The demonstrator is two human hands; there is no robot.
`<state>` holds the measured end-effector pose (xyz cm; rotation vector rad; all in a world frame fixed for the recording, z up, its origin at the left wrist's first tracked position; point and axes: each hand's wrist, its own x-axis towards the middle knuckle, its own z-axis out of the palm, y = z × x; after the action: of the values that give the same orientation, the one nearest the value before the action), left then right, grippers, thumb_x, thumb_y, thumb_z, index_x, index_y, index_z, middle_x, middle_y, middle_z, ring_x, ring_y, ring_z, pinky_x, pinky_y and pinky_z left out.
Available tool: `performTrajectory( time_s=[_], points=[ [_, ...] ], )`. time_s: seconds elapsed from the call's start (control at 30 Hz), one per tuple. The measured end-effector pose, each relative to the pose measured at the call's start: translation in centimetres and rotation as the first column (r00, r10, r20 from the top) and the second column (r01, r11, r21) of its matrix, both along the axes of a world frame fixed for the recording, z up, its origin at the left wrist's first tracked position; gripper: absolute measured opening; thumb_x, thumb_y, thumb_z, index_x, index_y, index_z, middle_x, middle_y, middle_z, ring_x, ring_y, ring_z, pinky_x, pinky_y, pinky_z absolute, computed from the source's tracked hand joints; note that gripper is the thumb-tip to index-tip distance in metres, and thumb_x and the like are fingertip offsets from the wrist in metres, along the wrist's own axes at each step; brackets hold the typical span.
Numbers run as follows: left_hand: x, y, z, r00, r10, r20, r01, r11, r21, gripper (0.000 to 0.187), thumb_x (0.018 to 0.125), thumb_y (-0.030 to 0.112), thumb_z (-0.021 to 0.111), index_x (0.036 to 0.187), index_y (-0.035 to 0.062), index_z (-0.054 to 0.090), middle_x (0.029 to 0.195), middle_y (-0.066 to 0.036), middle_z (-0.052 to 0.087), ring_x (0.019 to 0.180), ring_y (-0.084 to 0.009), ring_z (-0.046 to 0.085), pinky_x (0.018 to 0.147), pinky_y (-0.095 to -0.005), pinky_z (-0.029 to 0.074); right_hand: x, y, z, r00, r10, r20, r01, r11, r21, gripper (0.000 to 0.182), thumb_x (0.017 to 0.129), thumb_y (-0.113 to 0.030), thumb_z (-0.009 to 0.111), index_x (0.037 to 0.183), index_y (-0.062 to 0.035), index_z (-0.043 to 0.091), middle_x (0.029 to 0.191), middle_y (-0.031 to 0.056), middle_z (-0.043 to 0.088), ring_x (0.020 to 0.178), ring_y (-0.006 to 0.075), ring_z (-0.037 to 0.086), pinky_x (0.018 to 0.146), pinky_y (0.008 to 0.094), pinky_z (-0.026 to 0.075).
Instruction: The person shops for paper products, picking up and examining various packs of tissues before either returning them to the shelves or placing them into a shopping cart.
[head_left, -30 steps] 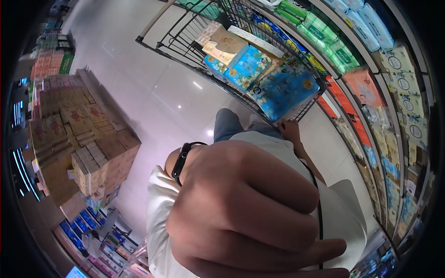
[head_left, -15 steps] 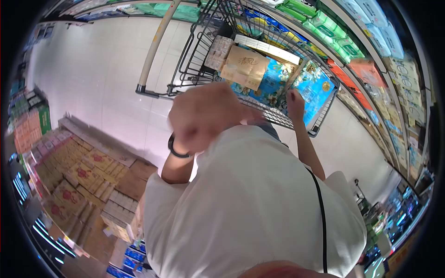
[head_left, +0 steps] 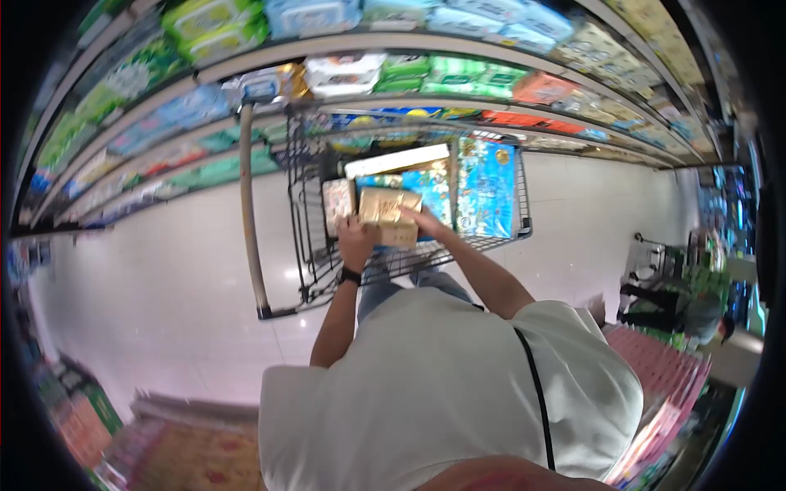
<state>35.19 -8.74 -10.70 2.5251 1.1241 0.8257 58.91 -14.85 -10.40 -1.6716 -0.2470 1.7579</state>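
Note:
A gold tissue pack (head_left: 385, 206) sits between my hands inside the shopping cart (head_left: 299, 214). My left hand (head_left: 357, 242), with a dark band at its wrist, has its fingers bent against the pack's left end. On the opposite end, my right hand (head_left: 426, 221) grips the pack with its fingers over the edge. Blue floral packs (head_left: 489, 192) fill the cart's right side and lie behind the gold pack. A pale patterned pack (head_left: 338, 204) stands just left of it, and a long white box (head_left: 401, 161) lies at the back.
Shelves with wet-wipe and tissue packs, such as green ones (head_left: 214, 29), run along the far side. The cart's handle (head_left: 250, 221) is at the left. Another person (head_left: 696, 315) is at the right, near a second cart (head_left: 651, 254). Stacked goods (head_left: 196, 454) stand behind me at lower left.
My left hand has come down from in front of my chest to the gold pack. My right hand has left the blue pack and moved left. The view has turned toward the shelves.

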Motion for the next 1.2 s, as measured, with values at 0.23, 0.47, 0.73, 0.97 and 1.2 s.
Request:
performTrajectory(
  time_s=[0.23,0.47,0.73,0.97,1.2],
  points=[
    [2.0,-2.6,0.2,0.999,0.032,-0.036,-0.042,0.938,-0.345,0.028,0.077,0.027,0.070,0.096,0.0083,0.062,0.094,-0.016,0.063,0.086,-0.0383,0.059,0.084,-0.0514,0.044,-0.8,-7.2,-3.2,0.989,-0.074,0.129,0.042,0.971,0.234,0.061,0.084,-0.054,0.073,0.125,-0.0099,0.066,0.108,0.0056,0.069,0.091,0.0160,0.066,0.074,0.0346,0.056],
    [7.3,-2.8,-0.3,0.897,0.128,0.423,0.290,0.552,-0.782,0.032,0.081,0.018,0.072,0.098,0.0001,0.052,0.089,-0.010,0.057,0.084,-0.0208,0.055,0.075,-0.0349,0.046,2.7,-10.1,6.1,0.845,-0.314,0.432,0.090,0.881,0.465,0.062,0.081,-0.047,0.076,0.120,-0.0008,0.066,0.104,0.0103,0.072,0.089,0.0184,0.069,0.075,0.0312,0.054],
    [20.6,-17.7,9.2,0.886,-0.112,0.450,0.444,-0.080,-0.893,0.072,0.086,0.026,0.077,0.134,0.0065,0.028,0.119,-0.016,0.059,0.109,-0.0224,0.059,0.089,-0.0338,0.050,12.2,-33.1,13.6,0.867,-0.472,0.162,0.414,0.861,0.295,0.070,0.088,-0.046,0.068,0.143,-0.0092,0.043,0.127,0.0104,0.061,0.112,0.0206,0.063,0.086,0.0385,0.056],
    [25.7,-36.0,-0.2,0.777,-0.507,0.373,0.010,-0.583,-0.812,0.062,0.095,0.045,0.062,0.135,-0.0009,0.054,0.124,-0.010,0.063,0.109,-0.0158,0.062,0.092,-0.0280,0.050,9.9,-54.6,1.1,0.600,-0.780,-0.177,0.799,0.596,0.086,0.061,0.096,-0.044,0.055,0.138,-0.0008,0.047,0.128,0.0141,0.063,0.109,0.0241,0.066,0.090,0.0382,0.056],
    [35.4,-41.6,1.9,0.535,-0.838,0.106,-0.034,-0.147,-0.989,0.058,0.089,0.054,0.063,0.109,0.0001,0.069,0.094,-0.005,0.069,0.079,-0.0117,0.064,0.068,-0.0261,0.048,9.1,-61.3,-0.3,0.083,-0.904,-0.419,0.997,0.072,0.041,0.057,0.098,-0.047,0.050,0.134,-0.0026,0.052,0.124,0.0154,0.065,0.106,0.0272,0.068,0.094,0.0384,0.054]
  ],
)
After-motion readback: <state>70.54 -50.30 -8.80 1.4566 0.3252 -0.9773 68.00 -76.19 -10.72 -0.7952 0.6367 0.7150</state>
